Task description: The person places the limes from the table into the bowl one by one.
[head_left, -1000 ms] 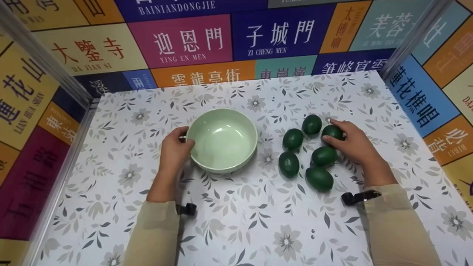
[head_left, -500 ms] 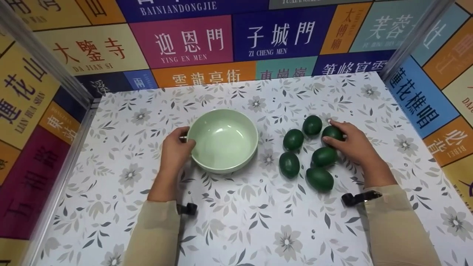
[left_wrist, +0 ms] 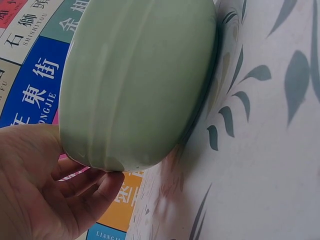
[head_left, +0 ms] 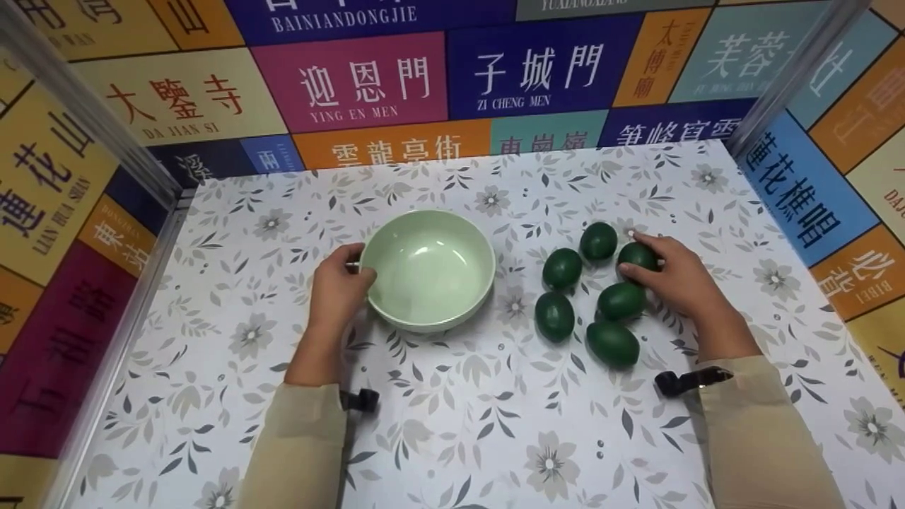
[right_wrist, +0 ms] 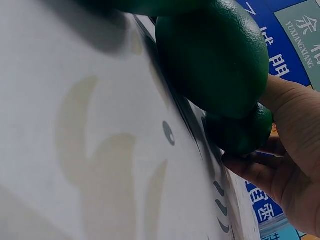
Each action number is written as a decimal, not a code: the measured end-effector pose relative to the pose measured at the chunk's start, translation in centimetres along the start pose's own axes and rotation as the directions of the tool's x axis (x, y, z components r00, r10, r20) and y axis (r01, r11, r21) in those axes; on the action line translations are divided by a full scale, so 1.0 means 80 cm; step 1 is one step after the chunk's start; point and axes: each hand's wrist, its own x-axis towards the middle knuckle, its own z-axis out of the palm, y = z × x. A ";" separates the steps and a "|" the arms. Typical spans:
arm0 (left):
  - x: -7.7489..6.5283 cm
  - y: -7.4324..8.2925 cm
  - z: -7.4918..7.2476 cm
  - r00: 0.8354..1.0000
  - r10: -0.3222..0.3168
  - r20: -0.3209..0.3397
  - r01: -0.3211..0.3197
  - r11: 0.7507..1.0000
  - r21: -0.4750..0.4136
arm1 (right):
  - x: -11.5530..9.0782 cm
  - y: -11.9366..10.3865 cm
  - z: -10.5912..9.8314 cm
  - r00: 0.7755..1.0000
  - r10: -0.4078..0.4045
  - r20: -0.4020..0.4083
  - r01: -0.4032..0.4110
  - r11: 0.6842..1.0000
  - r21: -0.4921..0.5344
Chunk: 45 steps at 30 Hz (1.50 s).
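At the left, my left hand (head_left: 337, 286) grips the rim of a pale green bowl (head_left: 428, 272), thumb over the inside and fingers outside. The bowl stands upright with nothing in it. In the left wrist view, fingertips (left_wrist: 114, 182) touch the bowl's outer wall (left_wrist: 135, 90). On the right, my right hand (head_left: 675, 276) holds a dark green oval fruit (head_left: 638, 257) between thumb and fingers. The right wrist view shows this fruit (right_wrist: 240, 131) partly hidden behind a nearer one (right_wrist: 212, 57). Fingers lie beneath and behind it.
Several more dark green oval fruits lie close together between the bowl and my right hand, among them one at the front (head_left: 613, 344) and one at the left (head_left: 554, 316). A floral cloth (head_left: 452, 424) covers the table. Printed panels (head_left: 353, 78) wall in the back and sides.
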 end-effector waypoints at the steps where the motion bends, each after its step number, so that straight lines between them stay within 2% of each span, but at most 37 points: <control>1: 0.000 0.000 0.000 1.000 0.001 0.001 -0.001 1.000 0.005 | 0.000 0.000 0.000 1.000 0.002 -0.001 -0.002 1.000 -0.002; 10: 0.001 -0.002 -0.001 1.000 0.003 0.003 -0.003 1.000 0.026 | -0.001 -0.001 -0.004 1.000 -0.008 -0.026 0.008 1.000 0.006; 19: 0.002 -0.002 0.000 1.000 0.000 -0.014 0.001 0.999 0.054 | -0.003 -0.006 -0.007 0.999 0.009 -0.048 -0.009 1.000 0.009; 29: 0.001 -0.003 0.000 0.999 0.025 -0.023 -0.023 0.998 0.055 | -0.007 -0.016 -0.011 0.998 0.038 -0.045 -0.038 0.999 0.014; 45: 0.000 0.003 0.001 1.000 -0.001 0.000 0.001 0.997 0.082 | -0.015 -0.042 -0.014 0.995 -0.022 -0.094 0.026 0.999 0.039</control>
